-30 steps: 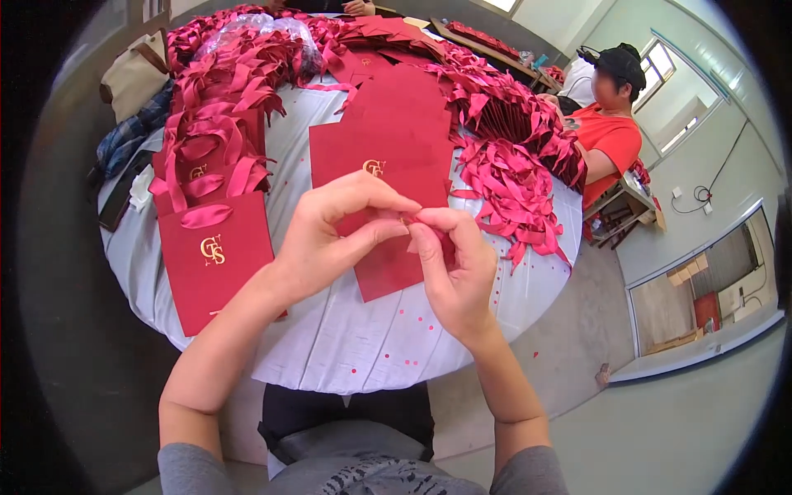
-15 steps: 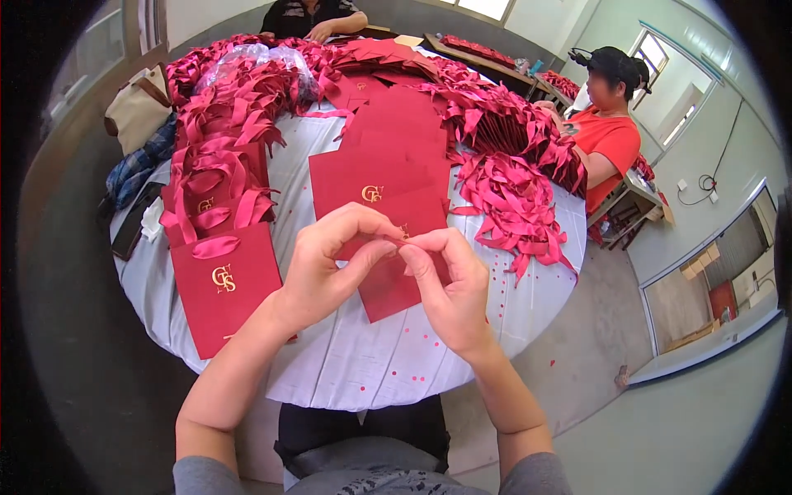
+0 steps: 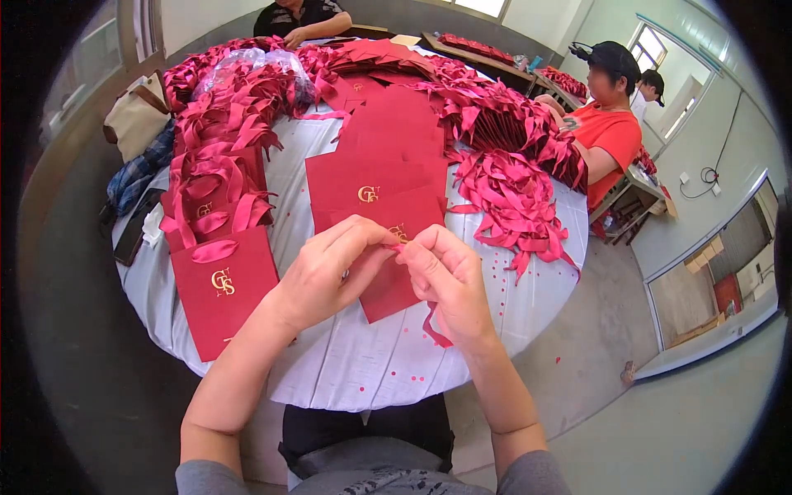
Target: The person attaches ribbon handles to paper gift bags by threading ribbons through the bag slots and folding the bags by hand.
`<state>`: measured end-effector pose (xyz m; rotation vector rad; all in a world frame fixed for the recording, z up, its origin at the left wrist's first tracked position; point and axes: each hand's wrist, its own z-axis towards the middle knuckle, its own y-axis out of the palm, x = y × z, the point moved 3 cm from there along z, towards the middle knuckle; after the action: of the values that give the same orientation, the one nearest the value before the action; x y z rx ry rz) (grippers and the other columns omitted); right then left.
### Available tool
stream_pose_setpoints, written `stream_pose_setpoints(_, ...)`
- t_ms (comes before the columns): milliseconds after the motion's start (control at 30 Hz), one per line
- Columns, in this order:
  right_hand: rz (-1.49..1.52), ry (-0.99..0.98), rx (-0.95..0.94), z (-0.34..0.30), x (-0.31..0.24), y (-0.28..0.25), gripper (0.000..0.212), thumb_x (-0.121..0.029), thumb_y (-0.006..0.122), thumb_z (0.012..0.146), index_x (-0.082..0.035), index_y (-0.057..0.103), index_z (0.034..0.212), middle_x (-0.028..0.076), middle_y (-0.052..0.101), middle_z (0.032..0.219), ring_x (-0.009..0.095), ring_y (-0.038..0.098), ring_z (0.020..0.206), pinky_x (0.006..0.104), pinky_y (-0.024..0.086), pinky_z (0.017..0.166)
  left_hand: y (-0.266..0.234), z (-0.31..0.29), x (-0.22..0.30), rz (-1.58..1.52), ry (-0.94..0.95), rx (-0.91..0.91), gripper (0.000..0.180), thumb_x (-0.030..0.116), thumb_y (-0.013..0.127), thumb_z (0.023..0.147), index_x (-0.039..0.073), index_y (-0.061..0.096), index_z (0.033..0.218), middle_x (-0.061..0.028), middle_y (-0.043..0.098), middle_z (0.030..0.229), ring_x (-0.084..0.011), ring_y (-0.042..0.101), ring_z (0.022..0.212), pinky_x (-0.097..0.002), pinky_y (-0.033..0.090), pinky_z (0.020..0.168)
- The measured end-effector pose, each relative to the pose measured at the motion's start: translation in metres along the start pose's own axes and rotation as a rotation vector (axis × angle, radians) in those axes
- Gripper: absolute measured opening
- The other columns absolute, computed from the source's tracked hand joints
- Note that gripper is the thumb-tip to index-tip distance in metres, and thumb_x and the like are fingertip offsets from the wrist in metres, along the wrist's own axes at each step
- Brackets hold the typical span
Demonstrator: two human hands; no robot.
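Note:
Both my hands meet above a stack of flat dark-red paper bags with gold emblems. My left hand pinches a pinkish-red ribbon between thumb and fingertips. Right beside it, my right hand is closed on the same ribbon, and a loose end hangs below that palm. The fingers hide most of the ribbon. At left lies a row of red bags with ribbon handles. A loose heap of ribbons rests on the table right of the stack.
The round table wears a white cover sprinkled with small red dots. Ribboned bags crowd its far and right sides. A person in a red shirt is at the right, another in black at the far side. A beige bag stands at left.
My hands have shifted slightly down, and the right fingers have curled in more. A ribbon end now shows hanging under my right hand.

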<state>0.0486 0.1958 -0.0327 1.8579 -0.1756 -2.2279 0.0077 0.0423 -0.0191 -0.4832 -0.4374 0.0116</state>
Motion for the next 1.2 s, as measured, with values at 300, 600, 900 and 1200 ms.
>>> stream_pose_setpoints(300,0.236,-0.001,-0.073,0.001,0.008,-0.004,0.014,-0.016,0.057,0.095,-0.005,0.054,0.087,-0.006,0.041,0.063,0.001,0.03,0.051,0.019,0.022,0.045,0.006,-0.001,-0.001,-0.114,-0.082,-0.025,0.018,-0.005,0.064,0.079,-0.001,0.06,0.095,-0.0122,0.062,0.085,-0.025,0.064,0.075,-0.0314,0.05,0.064)
stream_pose_setpoints(600,0.382,-0.117,-0.042,0.007,-0.019,-0.014,0.017,-0.018,0.051,0.098,-0.005,0.052,0.088,-0.006,0.035,0.062,0.002,0.027,0.051,0.0199,0.02,0.045,0.017,-0.011,-0.017,-0.475,-0.4,0.0,0.013,-0.001,0.063,0.082,-0.002,0.062,0.094,-0.0114,0.065,0.084,-0.0175,0.064,0.075,-0.0294,0.05,0.066)
stream_pose_setpoints(900,0.29,-0.096,-0.036,0.014,-0.005,-0.016,0.012,-0.014,0.048,0.099,-0.004,0.053,0.095,-0.002,0.045,0.07,0.002,0.033,0.054,0.0182,0.026,0.046,-0.002,-0.01,-0.008,-0.803,-0.507,-0.876,0.007,0.003,0.065,0.085,-0.002,0.064,0.09,-0.0069,0.064,0.087,-0.0132,0.061,0.083,-0.0278,0.049,0.075)
stream_pose_setpoints(1200,-0.065,-0.218,-0.005,-0.006,-0.029,0.017,0.013,-0.008,0.051,0.095,-0.001,0.048,0.106,0.007,0.055,0.08,0.013,0.054,0.069,0.0257,0.045,0.063,0.038,-0.014,0.007,-0.814,-0.268,-0.403,0.054,0.017,0.071,0.083,-0.004,0.04,0.122,-0.0139,0.055,0.096,-0.0239,0.058,0.089,-0.0362,0.046,0.073)
